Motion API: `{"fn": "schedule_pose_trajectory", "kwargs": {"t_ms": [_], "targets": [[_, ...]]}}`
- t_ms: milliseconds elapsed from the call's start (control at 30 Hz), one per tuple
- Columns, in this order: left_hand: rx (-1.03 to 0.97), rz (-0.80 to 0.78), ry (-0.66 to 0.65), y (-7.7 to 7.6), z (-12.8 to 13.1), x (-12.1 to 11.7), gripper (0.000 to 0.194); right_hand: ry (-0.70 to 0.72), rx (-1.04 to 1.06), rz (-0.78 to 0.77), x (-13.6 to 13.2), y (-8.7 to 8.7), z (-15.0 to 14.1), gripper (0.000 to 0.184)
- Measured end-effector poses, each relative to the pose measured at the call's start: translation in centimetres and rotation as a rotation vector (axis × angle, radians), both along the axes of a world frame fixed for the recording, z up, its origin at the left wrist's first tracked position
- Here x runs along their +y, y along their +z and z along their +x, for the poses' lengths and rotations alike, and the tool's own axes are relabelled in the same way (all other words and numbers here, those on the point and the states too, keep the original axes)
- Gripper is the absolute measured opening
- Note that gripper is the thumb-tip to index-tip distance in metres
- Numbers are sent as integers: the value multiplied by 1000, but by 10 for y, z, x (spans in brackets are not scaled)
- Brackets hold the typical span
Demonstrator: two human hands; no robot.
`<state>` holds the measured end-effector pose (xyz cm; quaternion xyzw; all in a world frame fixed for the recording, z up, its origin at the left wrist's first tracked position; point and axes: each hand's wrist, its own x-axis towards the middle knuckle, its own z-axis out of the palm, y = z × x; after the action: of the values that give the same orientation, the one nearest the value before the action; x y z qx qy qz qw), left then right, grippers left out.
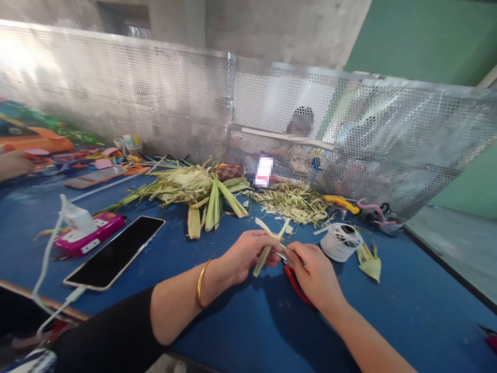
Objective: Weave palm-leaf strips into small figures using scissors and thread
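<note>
My left hand [252, 254], a gold bangle on its wrist, pinches pale green corn husk strips [263, 260] that cross each other above the table. Close against it on the right, my right hand [312, 272] has its thumb and fingers closed at the end of one strip. Scissors with red handles [296, 286] show beneath the right hand, their metal part reaching toward the left fingertips. Whether they lie on the table or touch the hand, I cannot tell. Just past the right hand stands a spool of white thread [340, 242].
A corn husk pile [176, 184] and husk shreds [293, 203] lie along the perforated metal screen [155, 93]. A phone [116, 254] on a cable and a magenta box [91, 235] sit left. Another person's hand [15, 166] is at far left. A yellow-handled tool [341, 203] lies back right.
</note>
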<state>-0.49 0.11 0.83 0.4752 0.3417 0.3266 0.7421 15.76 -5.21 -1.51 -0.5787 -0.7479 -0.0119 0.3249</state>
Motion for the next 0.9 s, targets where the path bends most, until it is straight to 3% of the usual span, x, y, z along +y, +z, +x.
{"fn": "schedule_pose_trajectory", "kwargs": {"t_ms": [200, 500, 733, 900], "targets": [[127, 166, 28, -7, 2, 3, 27, 38, 116, -160, -3, 5, -4, 30], [139, 202, 43, 0, -4, 11, 27, 103, 623, -425, -6, 25, 0, 43], [124, 105, -123, 6, -4, 4, 37, 2, 1024, -399, 3, 16, 1, 43], [229, 195, -211, 2, -2, 1, 36, 49, 1077, -358, 2, 10, -3, 36]]}}
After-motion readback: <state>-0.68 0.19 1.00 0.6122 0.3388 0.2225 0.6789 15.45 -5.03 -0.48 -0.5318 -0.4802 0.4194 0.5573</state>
